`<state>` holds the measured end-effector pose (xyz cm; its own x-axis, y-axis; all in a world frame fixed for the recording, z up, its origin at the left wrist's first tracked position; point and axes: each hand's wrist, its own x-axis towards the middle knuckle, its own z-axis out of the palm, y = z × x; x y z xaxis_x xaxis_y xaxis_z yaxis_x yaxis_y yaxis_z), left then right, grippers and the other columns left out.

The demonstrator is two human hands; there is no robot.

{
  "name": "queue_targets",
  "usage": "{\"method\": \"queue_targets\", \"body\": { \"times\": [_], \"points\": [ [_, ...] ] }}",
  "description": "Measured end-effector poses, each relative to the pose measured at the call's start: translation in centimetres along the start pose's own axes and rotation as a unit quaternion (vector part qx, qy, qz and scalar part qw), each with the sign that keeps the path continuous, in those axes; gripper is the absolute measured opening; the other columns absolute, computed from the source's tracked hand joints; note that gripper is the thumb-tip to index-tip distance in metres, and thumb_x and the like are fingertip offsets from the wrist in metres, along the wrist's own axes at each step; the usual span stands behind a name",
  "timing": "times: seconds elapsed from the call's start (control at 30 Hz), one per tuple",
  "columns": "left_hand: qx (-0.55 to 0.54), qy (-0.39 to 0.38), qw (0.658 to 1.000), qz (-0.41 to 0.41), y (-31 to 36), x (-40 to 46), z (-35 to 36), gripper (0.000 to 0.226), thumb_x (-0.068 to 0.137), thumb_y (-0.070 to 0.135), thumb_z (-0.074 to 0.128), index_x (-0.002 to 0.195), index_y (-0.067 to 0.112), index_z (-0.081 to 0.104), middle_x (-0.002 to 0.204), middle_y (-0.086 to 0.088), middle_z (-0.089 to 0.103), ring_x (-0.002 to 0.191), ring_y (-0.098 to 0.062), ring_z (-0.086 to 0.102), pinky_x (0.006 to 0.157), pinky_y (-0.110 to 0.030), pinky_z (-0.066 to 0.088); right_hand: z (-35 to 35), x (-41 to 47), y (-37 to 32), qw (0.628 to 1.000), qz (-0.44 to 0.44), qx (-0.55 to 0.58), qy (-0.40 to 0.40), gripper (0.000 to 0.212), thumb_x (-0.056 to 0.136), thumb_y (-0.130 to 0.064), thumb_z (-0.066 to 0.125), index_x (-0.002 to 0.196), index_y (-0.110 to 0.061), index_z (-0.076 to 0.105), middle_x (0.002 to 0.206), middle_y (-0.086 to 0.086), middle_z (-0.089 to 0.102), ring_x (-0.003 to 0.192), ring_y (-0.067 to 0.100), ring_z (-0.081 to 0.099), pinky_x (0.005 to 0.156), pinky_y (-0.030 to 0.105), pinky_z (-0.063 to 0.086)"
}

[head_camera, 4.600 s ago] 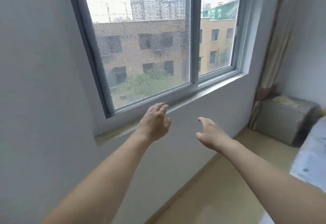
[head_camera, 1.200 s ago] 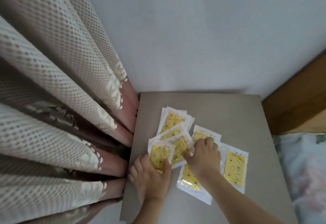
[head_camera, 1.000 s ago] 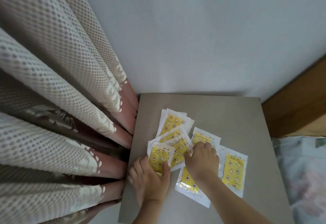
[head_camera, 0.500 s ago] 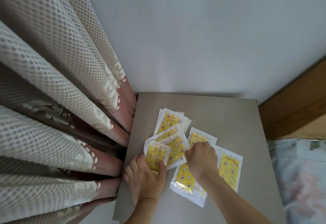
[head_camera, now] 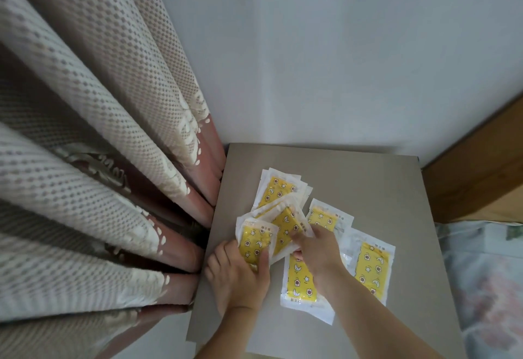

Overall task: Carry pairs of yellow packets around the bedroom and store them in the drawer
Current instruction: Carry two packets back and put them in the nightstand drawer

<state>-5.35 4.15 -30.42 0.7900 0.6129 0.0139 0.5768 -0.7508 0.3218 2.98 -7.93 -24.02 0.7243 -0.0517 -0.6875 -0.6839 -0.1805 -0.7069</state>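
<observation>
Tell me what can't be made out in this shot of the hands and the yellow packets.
Head view only:
- Small print on the packets: too small.
- Middle of the packet under the right hand: covered.
- Packet count in the overlapping pile: unclear.
- The cabinet front and drawer: out of sight below its top.

Several yellow packets (head_camera: pixel 373 269), white-edged and printed with stars and moons, lie flat and overlapping on the grey counter (head_camera: pixel 368 189). One packet (head_camera: pixel 256 241) is lifted at the left, another (head_camera: pixel 284 224) tilts up beside it, touching it.
</observation>
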Motion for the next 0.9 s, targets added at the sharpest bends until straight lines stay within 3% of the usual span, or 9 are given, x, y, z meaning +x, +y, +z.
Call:
{"method": "queue_targets", "body": {
  "times": [0.13,0.2,0.3,0.4,0.53,0.6,0.67,0.77,0.9],
  "points": [
    [-0.075,-0.05,0.994,-0.06,0.0,0.2,-1.4,0.051,0.077,0.056,0.057,0.1,0.01,0.057,0.102,-0.01,0.061,0.096,-0.032,0.053,0.084,-0.042,0.041,-1.7,-2.3,-1.6,0.998,-0.025,0.013,0.048,0.008,0.088,-0.015,0.06,0.085,-0.013,0.068,0.089,0.015,0.069,0.078,0.034,0.065,0.073,0.044,0.056],
    [-0.154,-0.104,0.976,-0.114,0.9,0.7,-3.7,0.031,0.088,0.038,0.059,0.102,0.011,0.053,0.101,-0.01,0.063,0.096,-0.032,0.057,0.084,-0.041,0.046,-3.3,-4.3,-3.5,0.997,-0.052,0.004,0.063,0.01,0.084,-0.019,0.062,0.081,-0.011,0.067,0.08,0.01,0.066,0.07,0.028,0.06,0.064,0.038,0.052],
    [-0.201,-0.119,0.967,-0.106,3.7,0.8,-8.8,0.016,0.094,0.029,0.054,0.101,0.016,0.05,0.096,-0.01,0.066,0.09,-0.031,0.063,0.077,-0.039,0.05,-6.4,-8.4,-7.3,0.992,-0.086,0.007,0.089,0.028,0.078,-0.019,0.063,0.08,0.008,0.057,0.067,0.009,0.052,0.063,0.019,0.048,0.057,0.032,0.041],
    [-0.251,-0.122,0.956,-0.09,8.6,0.5,-16.8,0.016,0.094,0.026,0.053,0.105,0.015,0.051,0.099,-0.011,0.068,0.092,-0.033,0.063,0.08,-0.037,0.05,-10.3,-15.1,-11.8,0.986,-0.106,0.023,0.126,0.025,0.08,-0.019,0.063,0.071,0.001,0.052,0.064,0.007,0.049,0.061,0.018,0.047,0.056,0.029,0.035],
    [-0.279,-0.114,0.953,-0.017,15.8,-1.5,-29.4,0.016,0.091,0.017,0.051,0.105,0.014,0.059,0.099,-0.007,0.068,0.091,-0.031,0.061,0.073,-0.031,0.042,-15.8,-25.3,-16.5,0.975,-0.134,0.034,0.174,0.022,0.085,-0.018,0.056,0.065,-0.011,0.048,0.06,0.001,0.047,0.058,0.02,0.043,0.052,0.027,0.035],
    [-0.277,-0.109,0.954,0.027,18.6,-3.2,-34.2,0.009,0.09,0.017,0.05,0.091,0.011,0.056,0.085,-0.009,0.064,0.079,-0.032,0.057,0.064,-0.032,0.04,-18.2,-29.6,-18.1,0.968,-0.163,0.026,0.188,0.014,0.082,-0.02,0.053,0.075,-0.009,0.055,0.068,0.006,0.056,0.063,0.023,0.049,0.059,0.037,0.044],
    [-0.281,-0.107,0.952,0.062,20.8,-5.2,-37.9,0.014,0.088,0.019,0.048,0.077,0.013,0.043,0.07,-0.008,0.055,0.065,-0.032,0.049,0.056,-0.034,0.037,-20.5,-33.2,-19.0,0.959,-0.196,0.015,0.205,0.018,0.082,-0.023,0.051,0.088,-0.007,0.057,0.078,0.009,0.062,0.068,0.024,0.055,0.065,0.04,0.049],
    [-0.285,-0.118,0.941,0.141,24.3,-7.5,-41.6,0.023,0.088,0.019,0.045,0.07,0.018,0.032,0.064,-0.004,0.046,0.06,-0.03,0.041,0.051,-0.033,0.032,-24.3,-37.8,-19.6,0.943,-0.235,0.005,0.237,0.009,0.094,-0.018,0.047,0.093,-0.009,0.05,0.076,0.003,0.055,0.065,0.019,0.053,0.058,0.029,0.043],
    [-0.289,-0.125,0.921,0.228,29.1,-9.6,-44.1,0.02,0.091,0.015,0.047,0.074,0.012,0.038,0.068,-0.006,0.051,0.06,-0.026,0.045,0.049,-0.031,0.034,-29.1,-41.3,-19.5,0.918,-0.247,-0.023,0.31,0.015,0.097,-0.015,0.043,0.1,-0.01,0.056,0.083,-0.001,0.059,0.064,0.008,0.054,0.051,0.021,0.042]
  ]
}}
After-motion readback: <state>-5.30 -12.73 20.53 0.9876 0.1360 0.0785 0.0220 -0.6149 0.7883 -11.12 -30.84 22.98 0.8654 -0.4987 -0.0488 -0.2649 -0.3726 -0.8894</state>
